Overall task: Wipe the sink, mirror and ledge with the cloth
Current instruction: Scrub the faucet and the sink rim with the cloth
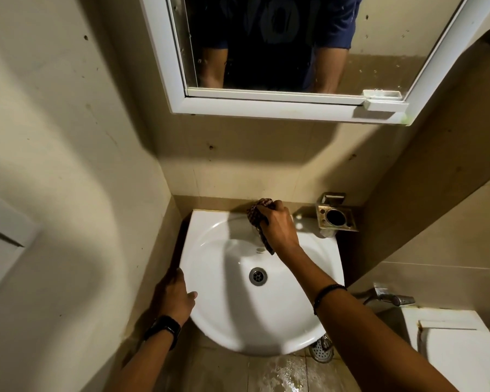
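Observation:
A white round sink with a metal drain hangs on the tiled wall. My right hand grips a dark checked cloth and presses it on the sink's back rim, where the tap is hidden under the hand. My left hand rests on the sink's left rim, fingers over the edge, wearing a black watch. Above hangs a white-framed mirror with spots on the glass, reflecting a person's torso and arms. Its lower frame forms a narrow ledge.
A metal holder is fixed to the wall right of the sink. A spray tap and a white toilet cistern stand at the lower right. The floor under the sink is wet. A wall closes in on the left.

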